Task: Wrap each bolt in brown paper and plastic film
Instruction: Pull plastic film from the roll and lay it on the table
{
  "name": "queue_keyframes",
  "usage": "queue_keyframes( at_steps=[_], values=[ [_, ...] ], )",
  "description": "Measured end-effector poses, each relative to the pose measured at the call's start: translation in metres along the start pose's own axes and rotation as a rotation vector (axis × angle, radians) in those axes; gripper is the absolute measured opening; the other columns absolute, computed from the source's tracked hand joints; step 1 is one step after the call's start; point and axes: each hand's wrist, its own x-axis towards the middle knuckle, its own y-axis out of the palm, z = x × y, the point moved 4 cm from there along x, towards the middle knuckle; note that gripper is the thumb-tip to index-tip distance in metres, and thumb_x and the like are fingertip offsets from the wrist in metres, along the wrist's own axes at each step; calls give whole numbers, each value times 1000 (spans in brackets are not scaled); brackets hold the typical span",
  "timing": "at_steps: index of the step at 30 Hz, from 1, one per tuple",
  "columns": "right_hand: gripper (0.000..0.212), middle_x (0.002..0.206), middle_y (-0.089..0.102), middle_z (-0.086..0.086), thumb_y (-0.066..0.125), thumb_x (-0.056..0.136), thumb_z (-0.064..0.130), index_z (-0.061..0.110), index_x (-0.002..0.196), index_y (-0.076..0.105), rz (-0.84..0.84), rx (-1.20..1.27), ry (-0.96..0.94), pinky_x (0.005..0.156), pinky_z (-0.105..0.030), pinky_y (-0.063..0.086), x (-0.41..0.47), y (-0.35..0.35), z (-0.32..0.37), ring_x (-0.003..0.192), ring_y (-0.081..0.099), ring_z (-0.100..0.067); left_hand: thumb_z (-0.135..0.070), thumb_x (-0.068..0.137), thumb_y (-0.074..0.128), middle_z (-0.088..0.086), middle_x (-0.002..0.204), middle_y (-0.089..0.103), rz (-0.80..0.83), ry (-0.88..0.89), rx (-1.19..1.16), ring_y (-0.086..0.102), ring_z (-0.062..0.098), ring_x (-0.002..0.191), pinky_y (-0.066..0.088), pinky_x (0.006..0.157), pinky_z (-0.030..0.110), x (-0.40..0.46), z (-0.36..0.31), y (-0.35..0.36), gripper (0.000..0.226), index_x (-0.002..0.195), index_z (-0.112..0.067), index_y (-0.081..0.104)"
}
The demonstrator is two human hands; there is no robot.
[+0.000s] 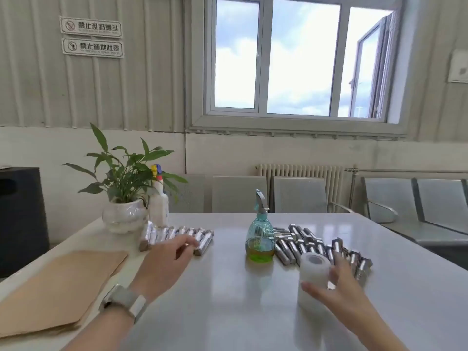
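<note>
Surface: white table [228,312], brown paper [60,282] far left.
Left hand [167,259]: loosely curled fingertips on wrapped bolts [177,235].
Right hand [336,287]: spread around upright film roll [312,279], bare bolts [316,245] behind.
Risk: roll could topple, scattering them.

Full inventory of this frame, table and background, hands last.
wrapped bolts: a row, silvery film, table left-centre
bare bolts: a pile, steel, table right
brown paper: a stack, tan, near left
film roll: one, white, upright
spray bottle: one, teal, green liquid, centre
potted plant: one, white pot, far left
white bottle: one, behind plant
table: one, white
chairs: several, grey, behind table
left hand: touching wrapped bolts
right hand: around film roll
</note>
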Motion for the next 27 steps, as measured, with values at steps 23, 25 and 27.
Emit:
queue_keyframes(
  at_steps=[23, 25, 27],
  values=[
    [52, 133, 62, -6, 75, 85, 40, 29, 133, 57, 711, 436, -115, 101, -49, 48, 41, 171, 57, 124, 58, -28, -52, 90, 50, -13, 101, 72, 159, -109, -627, 69, 10, 87, 53, 67, 20, 6, 14, 49, 26, 110, -47, 67],
    [55, 132, 62, -8, 76, 83, 41, 28, 133, 57, 730, 434, -104, 103, -55, 46, 40, 169, 54, 123, 58, -31, -53, 89, 50, -15, 101, 73, 187, -81, -616, 69, 8, 89, 53, 68, 19, 1, 10, 53, 25, 110, -54, 64],
    [58, 129, 64, -8, 80, 79, 41, 28, 130, 58, 710, 430, -83, 102, -55, 47, 40, 170, 49, 120, 61, -31, -46, 91, 51, -14, 99, 74, 171, -99, -635, 70, 10, 88, 55, 68, 22, -2, 10, 55, 24, 109, -53, 65]
  ],
)
